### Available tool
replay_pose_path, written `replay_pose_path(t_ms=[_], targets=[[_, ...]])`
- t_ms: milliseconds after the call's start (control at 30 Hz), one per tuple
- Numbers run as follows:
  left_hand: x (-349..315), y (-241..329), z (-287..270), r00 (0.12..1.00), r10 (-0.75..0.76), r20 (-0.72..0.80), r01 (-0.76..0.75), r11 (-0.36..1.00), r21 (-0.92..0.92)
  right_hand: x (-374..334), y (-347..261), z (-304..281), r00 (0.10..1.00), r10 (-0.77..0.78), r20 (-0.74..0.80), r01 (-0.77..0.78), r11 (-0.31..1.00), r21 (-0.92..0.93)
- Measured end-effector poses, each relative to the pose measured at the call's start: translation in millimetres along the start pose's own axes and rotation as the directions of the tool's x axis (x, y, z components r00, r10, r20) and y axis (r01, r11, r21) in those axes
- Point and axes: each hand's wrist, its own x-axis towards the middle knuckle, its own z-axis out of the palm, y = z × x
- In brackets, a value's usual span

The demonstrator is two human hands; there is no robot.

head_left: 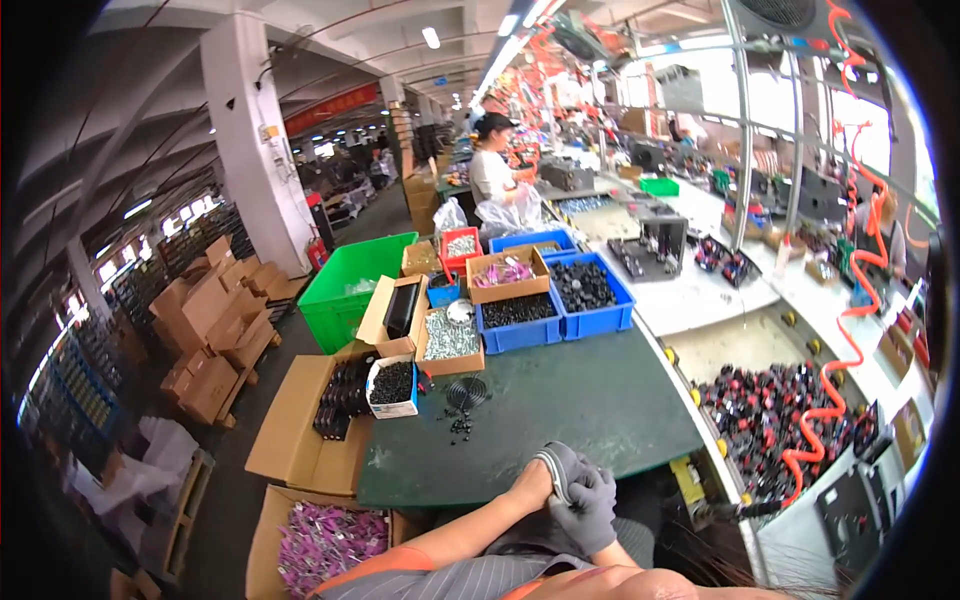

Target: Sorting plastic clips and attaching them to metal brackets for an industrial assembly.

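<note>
Both of my hands wear grey gloves and meet just over the near edge of the green tabletop [600, 410]. The glove cuff of my left hand [564, 470] sits at the wrist, and its fingers are mostly hidden. My right hand [588, 512] presses against it, its bent fingers closed on the left glove. No part or tool shows between them. Beyond them, small black pieces [460, 428] lie loose beside a round black wire grille [466, 393]. A white box of black screws [392, 385] stands to their left.
Blue bins [592, 297], a cardboard box of silver screws [450, 338] and a green crate [358, 290] line the far side. An open carton of purple-wrapped parts [330, 545] is at lower left. Right are black-and-red parts [775, 420] and a coiled orange hose [835, 410]. A co-worker [492, 165] stands farther back.
</note>
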Motion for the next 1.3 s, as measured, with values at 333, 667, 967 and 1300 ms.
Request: replay_pose_path(t_ms=[333,667,967,1300], targets=[[49.3,13.2,-11.3,0.915,-0.338,0.221,0.126,-0.282,-0.951,27.5,36.0,-4.4,0.995,0.101,0.028,-0.095,0.983,-0.154],[56.5,-73.8,39.5,0.962,-0.138,0.235,0.189,-0.282,-0.941,28.1,41.7,17.1,0.966,0.084,0.244,-0.086,0.996,-0.005],[81.0,-52.8,0.8,0.817,-0.568,0.099,-0.088,-0.292,-0.952,43.9,56.7,27.0,0.976,0.175,0.129,-0.153,0.975,-0.163],[93.7,-33.1,-36.8,0.968,-0.149,-0.200,-0.233,-0.254,-0.939,54.6,53.8,47.3,0.850,0.462,0.255,-0.290,0.812,-0.506]])
